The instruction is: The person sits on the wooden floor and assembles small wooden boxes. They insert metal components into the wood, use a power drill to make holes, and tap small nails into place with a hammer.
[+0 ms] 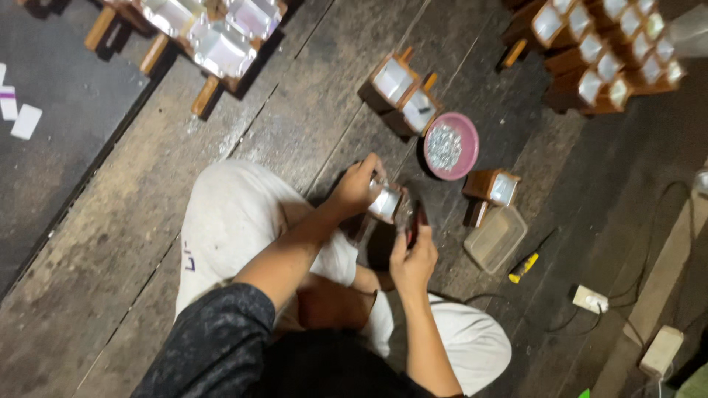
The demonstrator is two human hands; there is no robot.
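Note:
I sit cross-legged on a dark wooden floor. My left hand (356, 187) is closed on a small brown wooden box with a shiny silver face (385, 201), held above my knees. My right hand (414, 256) grips a dark tool with a reddish handle (415, 221), its tip at the right side of the box. Just beyond the box sits a pink bowl (467, 131) of small silvery metal pieces.
Two similar boxes (405, 94) lie by the bowl, another (494, 186) beside an empty clear plastic tub (495, 237). Stacks of boxes stand top right (606, 51) and top left (203, 33). A yellow-handled tool (523, 267), a white plug (590, 298) and cables lie right.

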